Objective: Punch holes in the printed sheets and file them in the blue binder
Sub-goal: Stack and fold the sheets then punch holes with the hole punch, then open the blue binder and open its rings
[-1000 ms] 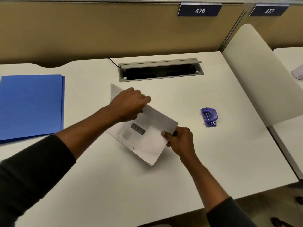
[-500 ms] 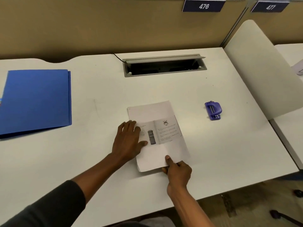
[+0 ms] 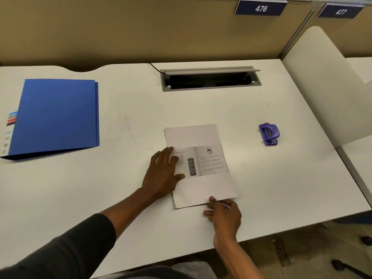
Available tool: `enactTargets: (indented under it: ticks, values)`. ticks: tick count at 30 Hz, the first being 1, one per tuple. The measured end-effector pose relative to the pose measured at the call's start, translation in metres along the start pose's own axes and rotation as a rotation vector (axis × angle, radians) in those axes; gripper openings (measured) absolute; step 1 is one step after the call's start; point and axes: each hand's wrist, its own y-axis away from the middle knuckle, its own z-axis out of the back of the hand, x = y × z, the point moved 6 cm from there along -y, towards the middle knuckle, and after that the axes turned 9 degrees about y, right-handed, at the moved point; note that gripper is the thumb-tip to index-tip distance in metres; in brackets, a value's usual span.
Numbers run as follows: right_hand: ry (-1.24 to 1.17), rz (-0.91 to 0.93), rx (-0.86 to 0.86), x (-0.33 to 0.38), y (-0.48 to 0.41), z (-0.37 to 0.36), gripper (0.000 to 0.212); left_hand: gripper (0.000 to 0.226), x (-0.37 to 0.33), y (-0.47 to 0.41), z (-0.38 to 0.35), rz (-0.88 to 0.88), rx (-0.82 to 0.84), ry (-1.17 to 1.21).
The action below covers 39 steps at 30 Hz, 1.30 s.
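White table fills the view w/ a cable slot at the far edge. Blue binder lies shut, far left, well apart from the rest. Printed sheets lie flat, centre, near edge. L forearm reaches in diagonally; left hand palm-down on the sheets' left edge, fingers spread flat. Right hand at the bottom edge, thumb on top, fingers pinched on the sheets' corner. Purple hole punch sits right of the sheets, untouched.
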Motion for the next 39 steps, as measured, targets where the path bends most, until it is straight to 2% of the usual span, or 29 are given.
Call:
enactTargets:
  ticks: [3,6,10,15,22,27,32,35,39]
  values:
    - [0.066,-0.054,-0.002,-0.008,0.007,0.010,0.035,0.085,0.001,0.007,0.010,0.002,-0.103,0.202]
    - [0.137,-0.060,-0.014,-0.014,0.018,0.018,0.031,0.079,0.006,0.015,0.025,0.019,-0.241,0.322]
    - [0.265,0.059,0.063,-0.017,0.033,0.010,0.013,0.071,0.039,0.029,0.044,0.064,-0.354,0.227]
    - [0.373,0.326,0.261,0.007,0.062,-0.042,0.017,0.069,0.136,0.054,0.086,0.285,-0.416,0.032]
    - [0.530,0.740,0.515,0.054,0.097,-0.158,0.019,0.102,0.261,0.096,0.158,0.518,-0.365,-0.126]
    - [0.640,0.951,0.574,0.077,0.101,-0.236,0.016,0.113,0.304,0.111,0.178,0.566,-0.318,-0.148]
    - [0.785,1.075,0.530,0.094,0.091,-0.292,0.015,0.114,0.329,0.110,0.181,0.536,-0.277,-0.155]
    - [0.846,1.224,0.526,0.103,0.088,-0.318,0.017,0.118,0.340,0.111,0.177,0.527,-0.266,-0.168]
    - [0.942,1.382,0.537,0.110,0.088,-0.349,0.031,0.105,0.351,0.115,0.175,0.518,-0.283,-0.178]
